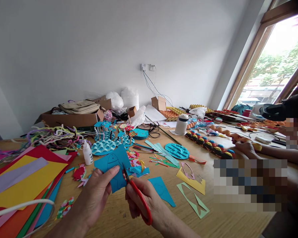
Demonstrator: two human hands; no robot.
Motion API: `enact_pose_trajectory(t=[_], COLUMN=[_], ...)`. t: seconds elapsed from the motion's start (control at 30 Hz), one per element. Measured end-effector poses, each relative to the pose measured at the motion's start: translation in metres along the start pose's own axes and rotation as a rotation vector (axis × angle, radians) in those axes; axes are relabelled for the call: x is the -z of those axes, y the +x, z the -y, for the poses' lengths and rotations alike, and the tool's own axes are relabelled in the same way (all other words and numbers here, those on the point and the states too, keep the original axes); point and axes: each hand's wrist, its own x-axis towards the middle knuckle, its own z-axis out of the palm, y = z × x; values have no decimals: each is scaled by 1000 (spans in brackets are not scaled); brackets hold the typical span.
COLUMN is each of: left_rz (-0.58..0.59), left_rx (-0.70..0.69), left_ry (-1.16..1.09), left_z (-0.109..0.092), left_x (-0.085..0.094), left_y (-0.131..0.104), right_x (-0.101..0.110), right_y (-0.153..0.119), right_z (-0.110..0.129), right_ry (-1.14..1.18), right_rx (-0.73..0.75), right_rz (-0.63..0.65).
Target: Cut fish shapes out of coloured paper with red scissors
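Note:
My left hand (103, 185) pinches a piece of blue paper (123, 153) between thumb and fingers. A fish outline is drawn on the sheet in thin dark lines. Wrapped round the red handles of a pair of scissors (145, 208), my right hand (144, 193) holds their dark blades against the sheet's right edge. Just beyond the hands lie blue scraps (139, 171) and small coloured snippets. A larger blue offcut (161, 190) rests to the right of the scissors. Behind the left hand stands a white glue bottle (87, 153).
Coloured paper sheets (20, 175) are stacked at the left, with a white cable across them. Egg-carton fish models (106, 143) stand at the back, near a white jar (181, 125). A green cut-out frame (192, 200) lies right. Another person's hand (245, 149) is beside painted carton strips.

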Motion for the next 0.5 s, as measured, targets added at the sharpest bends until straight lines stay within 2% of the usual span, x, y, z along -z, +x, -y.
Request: enact_pose_trajectory(t=[0.23, 0.5], left_rz=[-17, -27], left_rx=[9, 3], left_ry=[-76, -25], left_z=[0, 4], left_x=[-2, 4], left_y=[0, 3], right_x=[3, 0], right_y=[-1, 0], right_z=[-7, -2], right_ry=[38, 13], right_rx=[54, 12], right_rz=[31, -2])
